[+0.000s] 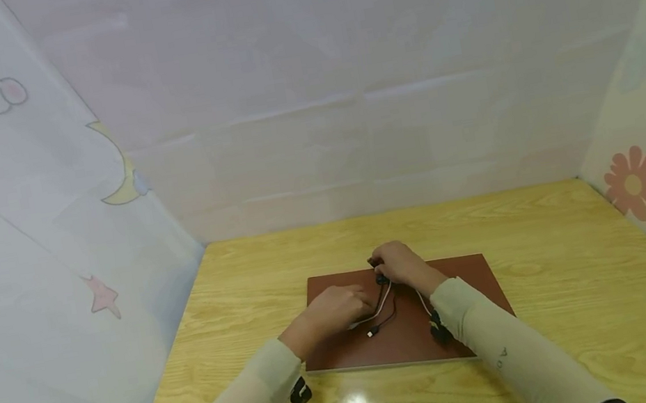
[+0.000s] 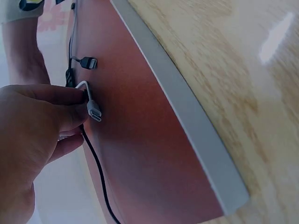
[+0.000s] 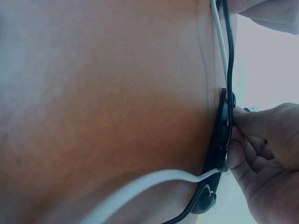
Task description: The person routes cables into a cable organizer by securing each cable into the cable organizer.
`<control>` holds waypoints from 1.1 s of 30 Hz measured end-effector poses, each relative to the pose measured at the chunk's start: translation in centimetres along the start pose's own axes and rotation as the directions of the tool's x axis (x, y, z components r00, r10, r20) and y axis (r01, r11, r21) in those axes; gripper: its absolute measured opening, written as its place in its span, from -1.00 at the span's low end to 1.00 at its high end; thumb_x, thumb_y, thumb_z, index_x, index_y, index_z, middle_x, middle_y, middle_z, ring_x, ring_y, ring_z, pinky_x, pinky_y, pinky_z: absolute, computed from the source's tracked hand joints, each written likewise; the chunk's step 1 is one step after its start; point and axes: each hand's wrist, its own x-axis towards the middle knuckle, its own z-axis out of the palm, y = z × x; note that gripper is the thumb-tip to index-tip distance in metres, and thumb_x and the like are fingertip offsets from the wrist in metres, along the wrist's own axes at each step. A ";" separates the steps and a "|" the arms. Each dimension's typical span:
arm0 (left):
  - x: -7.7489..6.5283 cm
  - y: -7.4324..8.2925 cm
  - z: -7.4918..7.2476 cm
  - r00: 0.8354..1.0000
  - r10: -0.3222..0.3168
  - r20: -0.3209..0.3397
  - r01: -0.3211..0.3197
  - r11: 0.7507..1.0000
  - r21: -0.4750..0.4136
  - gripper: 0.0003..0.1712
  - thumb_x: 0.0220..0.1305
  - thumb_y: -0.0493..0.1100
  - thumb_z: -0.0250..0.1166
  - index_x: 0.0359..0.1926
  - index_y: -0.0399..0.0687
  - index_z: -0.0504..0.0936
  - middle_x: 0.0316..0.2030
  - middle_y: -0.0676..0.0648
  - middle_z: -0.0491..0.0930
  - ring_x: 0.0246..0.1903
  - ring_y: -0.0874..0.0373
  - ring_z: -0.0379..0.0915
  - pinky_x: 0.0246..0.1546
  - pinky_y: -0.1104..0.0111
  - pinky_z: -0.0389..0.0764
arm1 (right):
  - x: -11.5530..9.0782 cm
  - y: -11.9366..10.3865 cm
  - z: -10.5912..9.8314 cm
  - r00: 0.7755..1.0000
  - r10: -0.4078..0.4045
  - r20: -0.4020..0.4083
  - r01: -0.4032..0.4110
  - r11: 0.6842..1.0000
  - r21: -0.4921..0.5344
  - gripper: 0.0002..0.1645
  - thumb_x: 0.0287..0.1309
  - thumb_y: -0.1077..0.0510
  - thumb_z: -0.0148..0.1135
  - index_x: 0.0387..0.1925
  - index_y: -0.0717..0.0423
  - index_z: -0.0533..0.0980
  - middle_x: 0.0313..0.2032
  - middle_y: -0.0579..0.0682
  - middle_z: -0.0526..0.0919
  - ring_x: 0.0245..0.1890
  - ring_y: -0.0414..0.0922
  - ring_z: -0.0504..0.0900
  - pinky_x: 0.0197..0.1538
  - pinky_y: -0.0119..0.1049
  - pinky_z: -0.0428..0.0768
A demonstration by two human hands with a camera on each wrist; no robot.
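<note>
A black cable holder strip [image 3: 216,144] with white and black cables running through it is pinched between the thumb and fingers of my right hand [image 1: 399,263], near the board's far edge. My left hand [image 1: 340,306] pinches a cable between thumb and forefinger; I cannot tell whether it is the black or the white one. Right at those fingertips shows a white USB-C plug [image 2: 94,112], its cable bending over behind the forefinger. From under the fingers a black cable [image 2: 100,170] trails away. A black cable's plug [image 1: 372,332] lies on the brown board between the hands.
The brown board [image 1: 409,346], with a pale edge, lies on the wood-grain table [image 1: 574,303]. Small dark objects [image 1: 300,393] show beside the forearms. Printed sheets [image 1: 379,115] stand behind the table and at both sides.
</note>
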 end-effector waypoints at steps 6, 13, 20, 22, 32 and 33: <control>-1.0 0.0 0.1 0.997 -0.067 0.036 0.067 0.998 0.002 -0.78 0.41 -0.10 0.33 0.03 0.24 0.73 0.00 0.21 0.65 0.02 0.32 0.53 -0.26 0.54 0.60 | -0.1 0.0 0.5 1.000 0.016 0.012 -0.017 0.999 0.041 -0.75 0.37 0.18 0.28 0.02 0.16 0.65 -0.22 0.05 0.68 -0.32 -0.08 0.62 -0.28 -0.20 0.57; -1.6 0.0 -0.2 0.989 -0.132 0.069 0.135 0.990 -0.038 -0.66 0.45 -0.14 0.29 0.20 0.13 0.63 0.03 0.11 0.62 0.08 0.25 0.51 -0.17 0.45 0.64 | 0.0 0.0 0.6 0.999 0.034 -0.019 -0.032 0.997 0.067 -0.63 0.38 0.18 0.27 0.16 0.21 0.59 -0.22 0.06 0.70 -0.28 -0.07 0.66 -0.22 -0.17 0.65; -1.8 -1.3 -0.2 0.988 -0.150 0.037 0.154 0.979 -0.135 -0.73 0.46 -0.10 0.27 0.12 0.18 0.67 -0.02 0.12 0.62 0.04 0.24 0.52 -0.07 0.43 0.62 | -0.3 0.5 -0.7 0.998 0.027 -0.065 -0.020 0.994 0.109 -0.63 0.43 0.19 0.19 0.18 0.25 0.57 -0.17 0.11 0.70 -0.36 -0.09 0.63 -0.33 -0.20 0.59; -1.9 -2.2 -0.2 0.987 -0.160 0.027 0.163 0.974 -0.157 -0.76 0.49 -0.11 0.23 0.09 0.19 0.68 -0.03 0.12 0.63 0.03 0.23 0.53 -0.02 0.41 0.61 | -0.5 0.9 -1.3 0.996 0.026 -0.089 -0.015 0.993 0.117 -0.62 0.45 0.18 0.16 0.19 0.26 0.56 -0.12 0.14 0.69 -0.33 -0.06 0.64 -0.30 -0.18 0.59; -4.6 -7.0 -0.2 0.880 -0.471 0.058 0.446 0.780 -0.440 -0.51 0.62 0.04 -0.01 0.33 -0.10 0.53 0.26 -0.10 0.56 0.29 -0.06 0.43 0.27 0.06 0.47 | -2.8 4.7 -4.3 0.984 0.049 -0.171 -0.015 0.980 0.198 -0.54 0.57 0.04 -0.01 0.22 0.29 0.53 0.08 0.25 0.63 0.05 0.18 0.61 0.07 0.12 0.58; -5.0 -7.4 -0.2 0.857 -0.510 0.066 0.476 0.737 -0.480 -0.48 0.63 0.06 -0.04 0.37 -0.11 0.49 0.31 -0.13 0.51 0.33 -0.09 0.38 0.32 0.02 0.42 | -3.2 5.2 -4.6 0.984 0.055 -0.169 -0.020 0.979 0.205 -0.51 0.58 0.02 -0.05 0.25 0.29 0.51 0.13 0.28 0.60 0.09 0.21 0.58 0.11 0.15 0.56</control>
